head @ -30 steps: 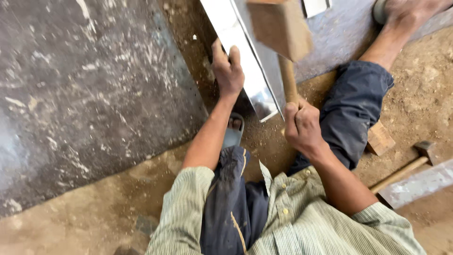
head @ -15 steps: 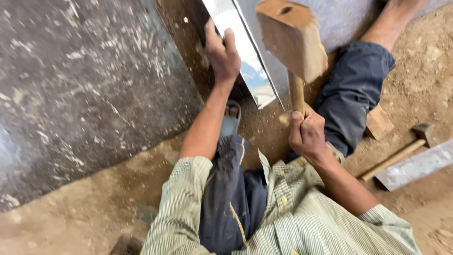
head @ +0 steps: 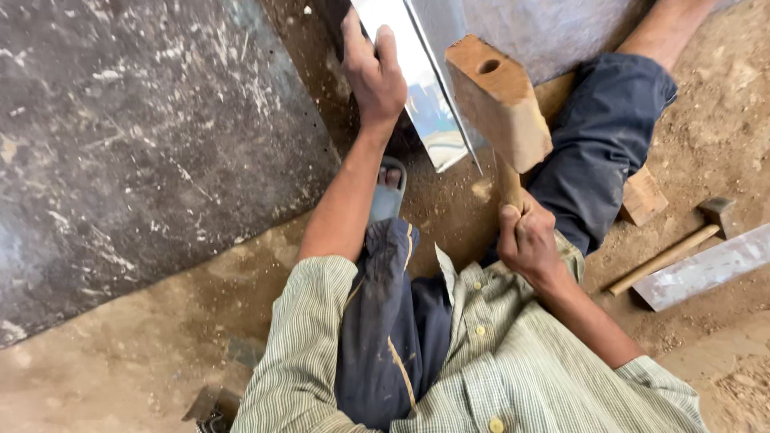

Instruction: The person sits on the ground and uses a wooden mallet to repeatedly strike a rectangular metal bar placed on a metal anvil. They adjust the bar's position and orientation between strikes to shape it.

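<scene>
Shiny metal strip lies on the dirt floor between my legs, left hand gripping its edge. Right hand clenches the wooden mallet, raised. Best struck flat, clear of fingers.

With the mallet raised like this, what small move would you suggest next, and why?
Probably swing the wooden mallet down onto the shiny metal strip: the right hand grips its handle with the head lifted, and the left hand steadies the strip.
</scene>
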A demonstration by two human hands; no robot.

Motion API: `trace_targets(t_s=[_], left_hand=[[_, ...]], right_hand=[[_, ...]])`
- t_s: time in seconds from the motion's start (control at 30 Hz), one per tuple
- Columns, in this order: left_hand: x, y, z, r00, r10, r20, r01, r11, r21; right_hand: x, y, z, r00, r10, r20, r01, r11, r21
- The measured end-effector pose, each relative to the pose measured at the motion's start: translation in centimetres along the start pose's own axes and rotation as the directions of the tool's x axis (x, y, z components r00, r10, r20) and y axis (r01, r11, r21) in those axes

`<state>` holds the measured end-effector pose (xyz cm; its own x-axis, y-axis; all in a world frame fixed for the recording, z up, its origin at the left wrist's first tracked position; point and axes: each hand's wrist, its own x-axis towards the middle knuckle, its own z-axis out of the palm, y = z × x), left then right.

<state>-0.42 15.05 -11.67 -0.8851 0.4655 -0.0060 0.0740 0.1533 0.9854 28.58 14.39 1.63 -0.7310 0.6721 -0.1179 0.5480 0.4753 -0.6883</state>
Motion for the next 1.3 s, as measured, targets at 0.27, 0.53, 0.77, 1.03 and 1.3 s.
trace_targets(t_s=[0.27,0.53,0.77,1.03,1.3], left_hand=[[0.4,-0.2,0.2,0.962,0.27,-0.046,-0.273,0.959,-0.083],[0.6,-1.6,0.6,0.991,0.131,-0.028,-0.132,0.991,-0.028],[0.4,-1.7,0.5,0.994,-0.103,0.02,0.101,0.991,0.093],[0.7,-2.1,0.9,0.959,-0.279,0.055,0.267,0.95,0.163],[0.7,-2.2,0.8,0.997,0.074,-0.009,-0.073,0.996,0.059]], right_hand=[[-1.7,1.4,0.3,0.999,-0.041,0.01,0.042,0.994,-0.098],[2.4,-0.5,0.1,1.0,0.017,0.023,-0.017,0.999,0.027],[6.4,-1.6,0.7,0.997,-0.023,-0.072,0.025,0.999,0.031],[9.5,-2.8,0.7,0.991,-0.133,0.026,0.134,0.989,-0.056],[11.7,-3.2,1.2,0.99,-0.136,-0.026,0.136,0.991,-0.005]])
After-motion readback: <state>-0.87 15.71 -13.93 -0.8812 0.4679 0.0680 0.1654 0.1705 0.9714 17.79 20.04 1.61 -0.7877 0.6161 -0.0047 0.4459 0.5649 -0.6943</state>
